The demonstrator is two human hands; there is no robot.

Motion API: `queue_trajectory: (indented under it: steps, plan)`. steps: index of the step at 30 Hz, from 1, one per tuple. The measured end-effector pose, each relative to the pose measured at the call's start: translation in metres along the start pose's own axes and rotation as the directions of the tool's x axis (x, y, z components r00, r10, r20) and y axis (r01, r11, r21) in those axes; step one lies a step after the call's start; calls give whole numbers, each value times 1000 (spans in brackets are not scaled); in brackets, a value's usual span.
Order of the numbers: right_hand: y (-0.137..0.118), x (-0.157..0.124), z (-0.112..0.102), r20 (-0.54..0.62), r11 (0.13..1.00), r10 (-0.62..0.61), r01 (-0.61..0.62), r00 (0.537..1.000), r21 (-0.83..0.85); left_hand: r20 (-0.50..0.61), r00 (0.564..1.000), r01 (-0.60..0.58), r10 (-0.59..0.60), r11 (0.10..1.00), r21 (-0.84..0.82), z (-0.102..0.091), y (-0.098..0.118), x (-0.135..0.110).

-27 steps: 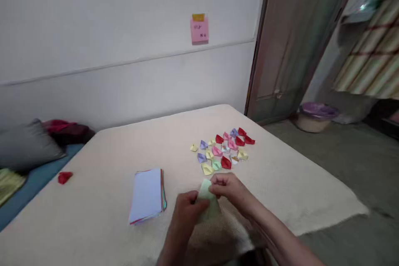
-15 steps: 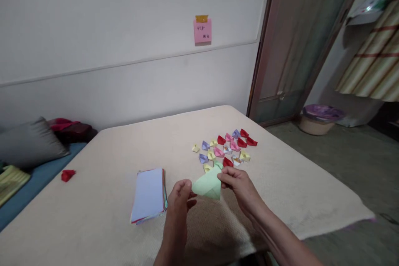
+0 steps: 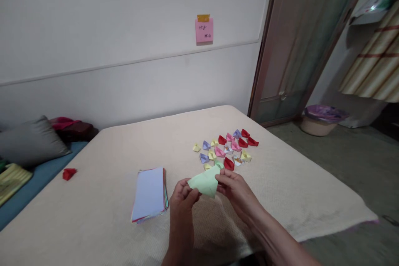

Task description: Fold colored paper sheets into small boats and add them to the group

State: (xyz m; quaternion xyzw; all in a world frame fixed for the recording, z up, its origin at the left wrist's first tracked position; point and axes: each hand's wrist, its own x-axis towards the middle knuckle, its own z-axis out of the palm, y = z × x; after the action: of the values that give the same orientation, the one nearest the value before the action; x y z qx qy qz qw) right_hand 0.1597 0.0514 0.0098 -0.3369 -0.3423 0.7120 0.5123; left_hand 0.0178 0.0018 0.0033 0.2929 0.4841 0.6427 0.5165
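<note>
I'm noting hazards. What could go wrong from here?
The green paper, pinched between the left hand and right hand, might crease or tear if pulled. A forward move could knock the folded pieces just beyond. The paper stack beside the left hand looks uneven; a bump might shift it.

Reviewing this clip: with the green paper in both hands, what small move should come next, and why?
Probably a firm press with the left hand along a fold of the green paper, while the right hand steadies it: both hands grip it at opposite ends, and it looks flatter than the compact folded shapes beyond.
</note>
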Motion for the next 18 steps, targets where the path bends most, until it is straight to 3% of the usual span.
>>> queue_trajectory:
  steps: [4, 8, 14, 18]
  plan:
    - [2, -4, 7, 112, 983, 87, -103, 990, 150, -15, 1000, 0, 0, 1000, -24, 0, 1, 0]
    - [2, -6, 10, 152, 971, 93, -124, 984, 205, -8, 1000, -10, 10, 999, -46, 2, 5, -2]
    - [2, -11, 18, 136, 992, 15, -32, 991, 119, -72, 997, -23, 21, 999, -33, 0, -1, 1]
    - [4, -15, 25, 65, 998, -58, 58, 996, 2, -156, 983, -83, 100, 991, 107, -1, -4, 5]
